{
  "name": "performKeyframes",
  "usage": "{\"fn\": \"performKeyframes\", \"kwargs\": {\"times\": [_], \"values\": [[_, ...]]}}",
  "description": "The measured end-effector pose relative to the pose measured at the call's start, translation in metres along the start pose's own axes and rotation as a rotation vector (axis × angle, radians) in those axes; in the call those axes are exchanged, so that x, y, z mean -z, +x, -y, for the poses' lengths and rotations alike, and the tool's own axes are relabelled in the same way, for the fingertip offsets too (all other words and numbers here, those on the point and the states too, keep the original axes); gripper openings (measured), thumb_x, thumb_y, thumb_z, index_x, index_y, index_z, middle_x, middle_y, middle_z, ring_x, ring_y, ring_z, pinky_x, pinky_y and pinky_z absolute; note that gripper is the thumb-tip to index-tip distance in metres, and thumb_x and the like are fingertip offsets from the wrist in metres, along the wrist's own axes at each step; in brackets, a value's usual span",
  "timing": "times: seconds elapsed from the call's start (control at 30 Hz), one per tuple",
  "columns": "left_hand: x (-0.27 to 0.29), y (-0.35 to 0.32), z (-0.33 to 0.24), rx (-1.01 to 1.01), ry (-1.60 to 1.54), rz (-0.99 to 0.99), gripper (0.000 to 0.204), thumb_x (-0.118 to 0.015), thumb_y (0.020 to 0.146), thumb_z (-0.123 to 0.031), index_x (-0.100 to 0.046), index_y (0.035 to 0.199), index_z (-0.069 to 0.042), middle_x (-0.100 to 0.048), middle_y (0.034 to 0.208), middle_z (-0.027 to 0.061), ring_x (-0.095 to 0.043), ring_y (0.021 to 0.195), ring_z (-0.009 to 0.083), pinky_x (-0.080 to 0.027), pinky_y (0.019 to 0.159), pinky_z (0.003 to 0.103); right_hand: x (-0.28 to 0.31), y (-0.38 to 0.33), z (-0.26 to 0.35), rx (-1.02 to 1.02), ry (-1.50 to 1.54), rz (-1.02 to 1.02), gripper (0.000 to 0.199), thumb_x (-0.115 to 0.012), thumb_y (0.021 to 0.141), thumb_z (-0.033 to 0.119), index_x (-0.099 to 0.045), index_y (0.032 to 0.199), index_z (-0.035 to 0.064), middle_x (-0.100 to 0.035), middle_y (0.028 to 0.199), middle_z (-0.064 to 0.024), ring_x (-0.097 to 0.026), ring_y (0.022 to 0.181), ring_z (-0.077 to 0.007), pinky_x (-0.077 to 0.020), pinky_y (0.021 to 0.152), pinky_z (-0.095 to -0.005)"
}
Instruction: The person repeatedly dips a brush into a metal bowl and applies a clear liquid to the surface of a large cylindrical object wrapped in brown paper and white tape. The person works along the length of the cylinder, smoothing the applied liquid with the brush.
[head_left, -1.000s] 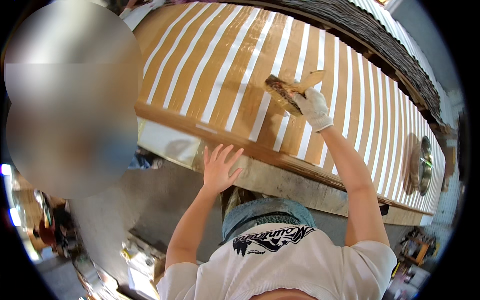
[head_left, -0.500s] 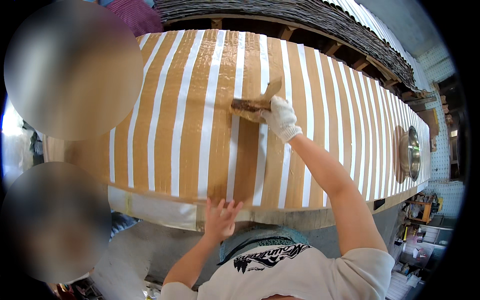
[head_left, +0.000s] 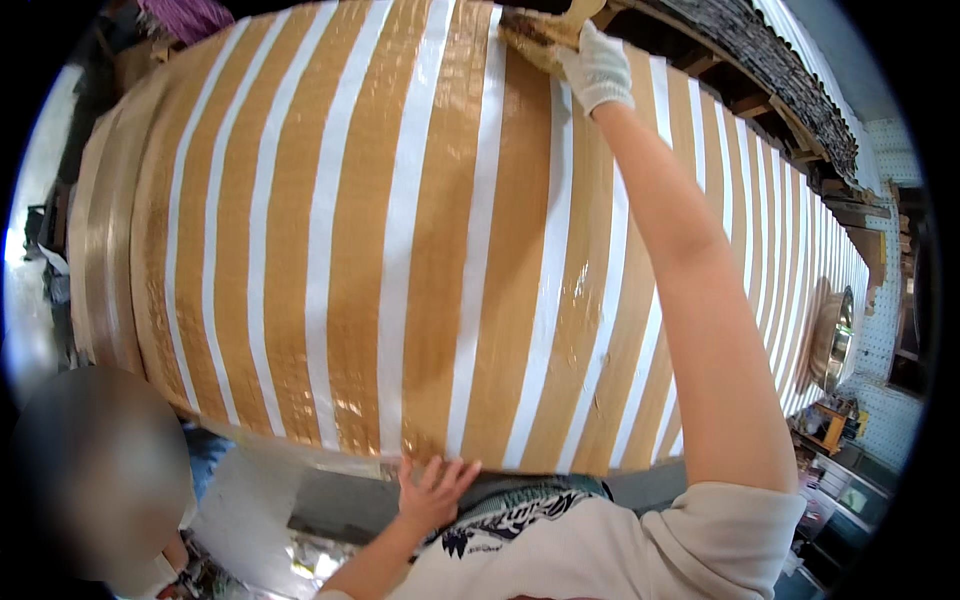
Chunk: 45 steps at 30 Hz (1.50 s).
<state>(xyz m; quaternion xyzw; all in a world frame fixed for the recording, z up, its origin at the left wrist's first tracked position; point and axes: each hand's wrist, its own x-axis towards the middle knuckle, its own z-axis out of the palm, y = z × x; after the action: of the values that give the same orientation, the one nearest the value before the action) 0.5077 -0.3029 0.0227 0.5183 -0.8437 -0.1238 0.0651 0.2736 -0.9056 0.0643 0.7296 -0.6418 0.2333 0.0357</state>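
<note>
Head view: the fingers of the gloved right hand (head_left: 603, 72) are closed around a wide brush (head_left: 533, 42), which is over the far edge of the striped brown-and-white sheets (head_left: 437, 250), its handle partly cut off by the top of the picture. Whether its bristles touch the sheets cannot be told. The fingers of the bare left hand (head_left: 433, 495) are spread and loose at the near edge, with nothing seen in them. The right forearm (head_left: 690, 285) stretches across the sheets, hiding a long run of stripes.

Just past the far edge, wooden beams (head_left: 752, 105) and a dark, wavy stack (head_left: 760, 65) crowd the space near the brush. A shiny metal bowl (head_left: 846, 335) stands on the stripes toward the right end, well apart from both hands. A purple bundle (head_left: 188, 18) lies beyond the far left corner. At lower left, another person (head_left: 160, 575), mostly blurred, is close to the near edge, above grey floor (head_left: 245, 500). Cluttered shelves (head_left: 845, 470) are at the right.
</note>
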Motion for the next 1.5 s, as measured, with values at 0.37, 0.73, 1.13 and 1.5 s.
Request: {"fn": "performKeyframes", "kwargs": {"times": [0.37, 0.73, 1.13, 1.5], "values": [[0.001, 0.002, -0.004, 0.018, -0.012, -0.066, 0.081, -0.073, 0.056, -0.022, -0.057, 0.134, -0.027, -0.045, 0.136, -0.0006, -0.034, 0.132, 0.0277, -0.025, 0.110, 0.069, 0.146, -0.305, 0.080, 0.448, 0.363, 0.372, 0.030, -0.063, 0.084, 0.007, -0.067, 0.113, 0.0165, -0.065, 0.102, -0.0099, -0.061, 0.095, -0.0309, -0.0496, 0.079, -0.0408], [0.013, -0.025, -0.015, 0.172, -0.344, -0.281, 0.064, -0.064, 0.071, -0.004, -0.052, 0.134, -0.002, -0.048, 0.138, 0.0143, -0.042, 0.132, 0.0353, -0.032, 0.113, 0.050, 0.190, -0.369, 0.108, 0.203, 0.448, 0.436, 0.031, -0.067, 0.085, 0.019, -0.067, 0.116, 0.0142, -0.065, 0.113, -0.0086, -0.061, 0.105, -0.0289, -0.0495, 0.093, -0.0380], [-0.005, -0.028, 0.014, 0.440, -0.057, -0.343, 0.045, -0.052, 0.089, -0.006, -0.051, 0.132, 0.004, -0.051, 0.137, 0.0219, -0.046, 0.130, 0.0380, -0.038, 0.109, 0.046, 0.191, -0.460, 0.085, 0.247, 0.825, 0.576, 0.030, -0.057, 0.086, 0.005, -0.068, 0.113, 0.0143, -0.065, 0.111, -0.0098, -0.061, 0.107, -0.0302, -0.0468, 0.096, -0.0419], [-0.004, -0.013, 0.003, 0.538, 0.061, -0.263, 0.039, -0.051, 0.093, -0.017, -0.057, 0.124, 0.006, -0.056, 0.131, 0.0252, -0.052, 0.124, 0.0385, -0.042, 0.104, 0.045, 0.200, -0.484, 0.057, 0.121, 0.444, 0.446, 0.035, -0.060, 0.088, 0.022, -0.064, 0.124, 0.0211, -0.064, 0.118, -0.0063, -0.059, 0.113, -0.0254, -0.0485, 0.094, -0.0382]]}}
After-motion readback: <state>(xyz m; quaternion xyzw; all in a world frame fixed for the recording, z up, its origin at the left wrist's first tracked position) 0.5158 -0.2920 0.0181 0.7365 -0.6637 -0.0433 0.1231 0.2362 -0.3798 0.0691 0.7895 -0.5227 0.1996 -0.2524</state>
